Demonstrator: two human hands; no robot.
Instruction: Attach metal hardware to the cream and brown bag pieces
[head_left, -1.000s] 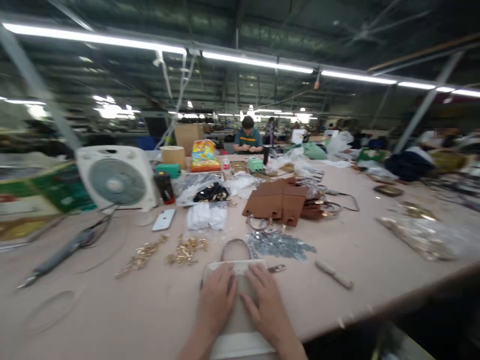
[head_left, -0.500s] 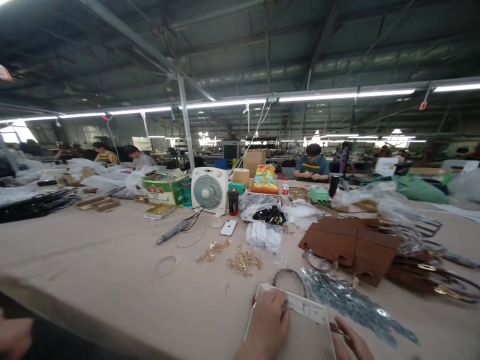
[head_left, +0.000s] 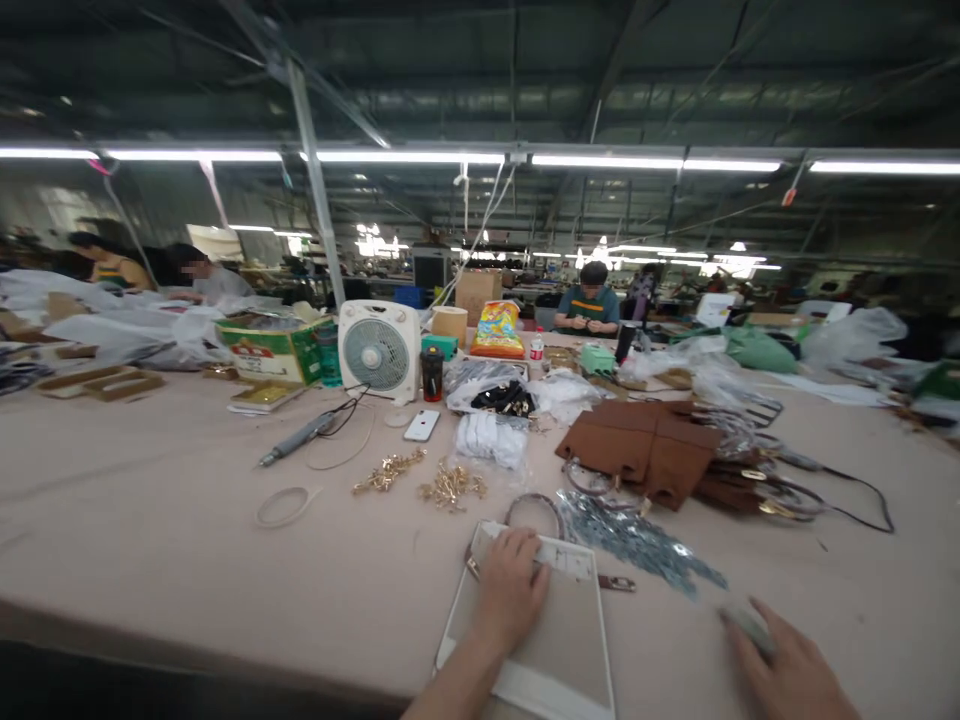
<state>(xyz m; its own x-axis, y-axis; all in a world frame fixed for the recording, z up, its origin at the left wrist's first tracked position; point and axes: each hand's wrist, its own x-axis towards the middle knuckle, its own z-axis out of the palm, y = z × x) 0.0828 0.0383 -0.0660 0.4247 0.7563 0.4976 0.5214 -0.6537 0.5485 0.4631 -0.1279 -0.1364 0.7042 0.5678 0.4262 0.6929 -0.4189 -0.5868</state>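
My left hand (head_left: pixel 511 585) lies on the upper part of a pale, flat framed board (head_left: pixel 566 640), its fingers bent over a light strip. What is under the fingertips is hidden. To the right of the board, my right hand (head_left: pixel 787 660) holds a small greyish object (head_left: pixel 750 632), blurred, above the table. A brown strap end with a metal fitting (head_left: pixel 617 583) sticks out past the board's right edge. A brown looped handle (head_left: pixel 536 510) lies behind the board.
Dark metallic strips (head_left: pixel 637 540) lie beyond the board, near stacked brown leather pieces (head_left: pixel 641 448). Gold fittings (head_left: pixel 452 486), a phone (head_left: pixel 421 425), a grey corded tool (head_left: pixel 300 438) and a fan (head_left: pixel 379 350) stand or lie farther back. A person (head_left: pixel 589 305) sits across the table.
My right hand has moved away from the board's right edge, out to the right, and now has a greyish object in it. The view has shifted; my left hand stays on the board.
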